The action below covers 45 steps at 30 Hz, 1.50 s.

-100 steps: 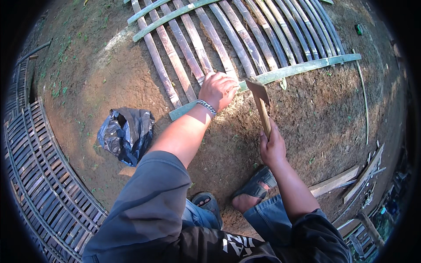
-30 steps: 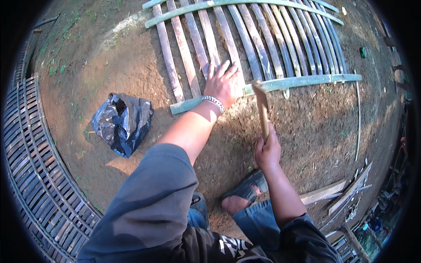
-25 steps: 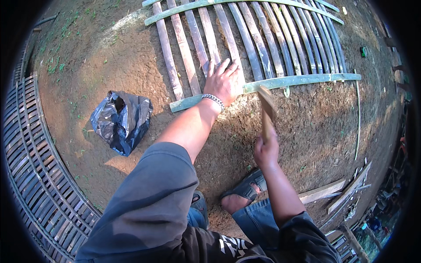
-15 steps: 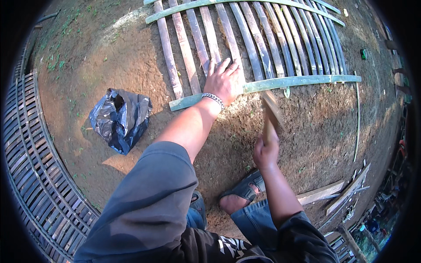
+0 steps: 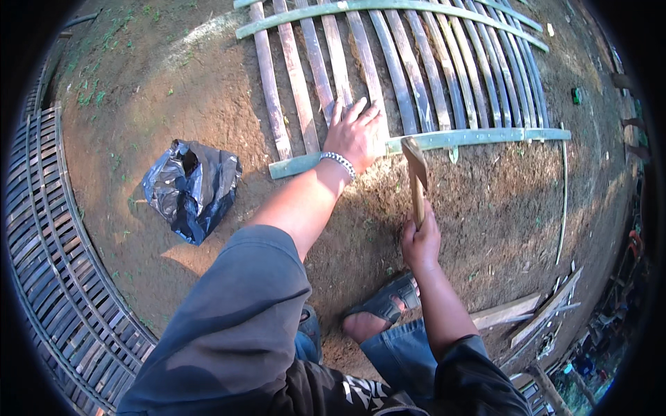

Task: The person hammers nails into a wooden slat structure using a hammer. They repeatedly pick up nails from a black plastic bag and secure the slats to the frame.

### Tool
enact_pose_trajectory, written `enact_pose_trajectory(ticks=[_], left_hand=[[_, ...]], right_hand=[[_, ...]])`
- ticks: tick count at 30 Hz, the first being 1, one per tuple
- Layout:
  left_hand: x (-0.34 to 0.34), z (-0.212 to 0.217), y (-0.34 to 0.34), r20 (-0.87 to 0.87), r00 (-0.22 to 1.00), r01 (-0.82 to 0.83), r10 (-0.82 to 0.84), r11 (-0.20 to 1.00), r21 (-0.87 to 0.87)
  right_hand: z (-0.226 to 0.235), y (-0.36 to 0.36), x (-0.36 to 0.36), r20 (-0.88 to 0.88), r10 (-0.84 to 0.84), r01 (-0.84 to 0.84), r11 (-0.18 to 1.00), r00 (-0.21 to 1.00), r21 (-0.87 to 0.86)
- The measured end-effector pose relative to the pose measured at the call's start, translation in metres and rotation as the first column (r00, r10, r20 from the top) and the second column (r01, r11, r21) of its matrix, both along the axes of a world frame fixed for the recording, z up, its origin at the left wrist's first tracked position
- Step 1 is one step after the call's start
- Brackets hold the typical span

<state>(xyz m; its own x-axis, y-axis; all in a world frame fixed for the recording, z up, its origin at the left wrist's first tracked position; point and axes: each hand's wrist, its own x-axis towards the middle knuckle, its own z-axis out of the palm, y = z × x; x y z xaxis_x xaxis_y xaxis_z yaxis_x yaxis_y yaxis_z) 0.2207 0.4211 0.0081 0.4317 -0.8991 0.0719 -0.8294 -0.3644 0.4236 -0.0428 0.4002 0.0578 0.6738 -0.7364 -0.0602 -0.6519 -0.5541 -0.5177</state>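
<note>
My left hand [image 5: 355, 141] lies palm down with fingers spread over the near green bamboo strip [image 5: 479, 137] and the ends of the dark bamboo slats [image 5: 402, 66]. A chain bracelet circles that wrist. What lies under the palm is hidden. My right hand [image 5: 422, 241] is closed round the pale wooden handle of a hatchet [image 5: 417, 166]. Its brownish head is raised close to the near strip, just right of my left hand; contact with the strip cannot be made out. Several slats run side by side away from me, crossed by another green strip [image 5: 409, 5] farther off.
A crumpled black plastic bag [image 5: 194, 187] sits on the dirt at left. Another slatted bamboo panel [image 5: 59, 270] curves along the left rim. Loose boards [image 5: 544, 308] lie at lower right, and a thin stick [image 5: 563, 201] at right. My sandalled foot [image 5: 385, 301] stands below the hatchet.
The hatchet's head has swung slightly left and up, and is less blurred. My left hand keeps its place on the bamboo. The whole view has shifted slightly.
</note>
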Motion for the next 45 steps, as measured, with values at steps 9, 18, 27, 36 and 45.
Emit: enact_pose_trajectory(ticks=[9, 18, 27, 36, 45], left_hand=[[0.005, 0.007, -0.005, -0.067, 0.998, -0.006, 0.003, 0.999, -0.046], [0.004, -0.009, -0.001, 0.023, 1.000, 0.017, -0.017, 1.000, 0.000], [0.006, -0.002, 0.001, -0.018, 1.000, -0.010, 0.009, 0.998, -0.062], [0.003, -0.001, 0.000, 0.001, 1.000, -0.010, 0.011, 0.996, -0.085], [0.003, 0.003, -0.001, -0.003, 1.000, -0.008, 0.008, 0.999, -0.050]], right_hand=[[-0.005, -0.011, -0.016, -0.027, 0.077, -0.076, 0.996, 0.997, 0.047], [0.011, -0.024, 0.000, -0.212, -0.054, 0.077, 0.992, 0.976, 0.101], [0.005, -0.056, -0.026, -0.178, 0.146, -0.145, 0.989, 0.973, 0.017], [0.032, -0.169, 0.005, -0.258, 0.699, -0.736, 0.567, 0.667, -0.369], [0.021, -0.210, 0.036, -0.353, 0.683, -0.763, 0.505, 0.639, -0.404]])
